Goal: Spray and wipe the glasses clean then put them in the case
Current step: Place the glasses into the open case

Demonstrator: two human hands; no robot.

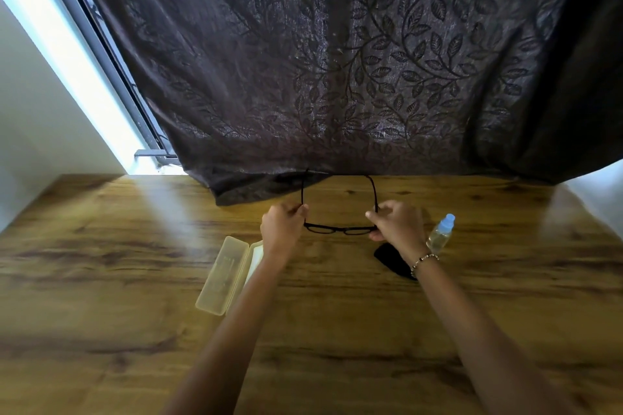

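Both my arms reach out, left hand (284, 220) and right hand (395, 220) each pinching a corner of the glasses (338, 229), held open above the table (135, 246) between case (224, 274) and spray bottle (441, 234) so I can check them.

left grip (285, 224), right grip (396, 221), both pinched closed

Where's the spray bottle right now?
Head view: the spray bottle stands on the wooden table, just outside the right hand, with the black cloth nearest it.
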